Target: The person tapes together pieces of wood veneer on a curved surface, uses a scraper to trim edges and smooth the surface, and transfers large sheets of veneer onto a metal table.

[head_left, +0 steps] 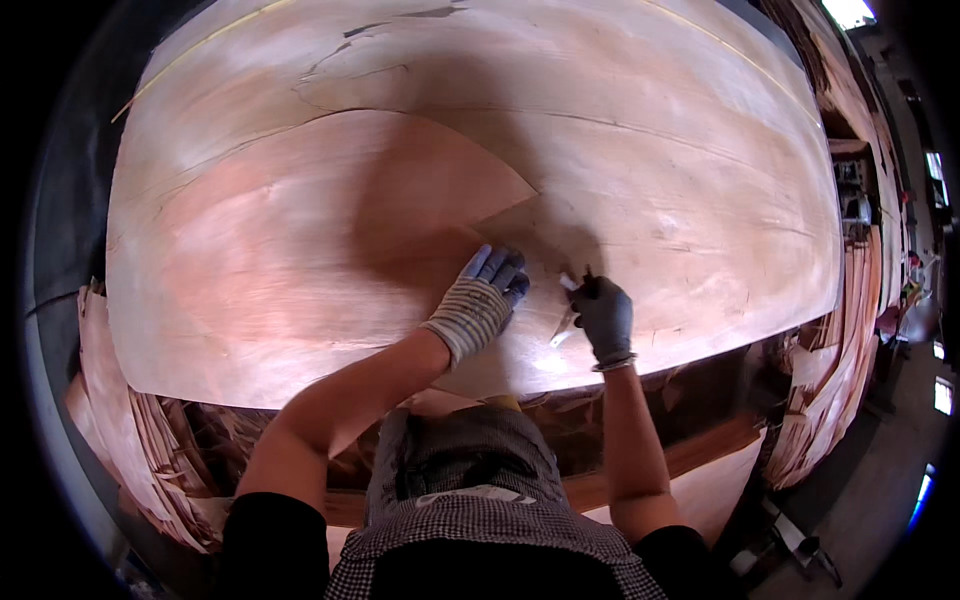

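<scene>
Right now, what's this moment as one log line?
left hand: over broad sheet | right hand: holding slim pale object | both gloved

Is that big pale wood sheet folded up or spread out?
Spread out: the pale wood sheet lies wide and flat, reaching well past the left hand and right hand.

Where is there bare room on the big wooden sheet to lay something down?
The sheet is free between the right hand and its right edge, and between the left hand and its left edge. Crowded: its near middle, where both hands are close together.
</scene>
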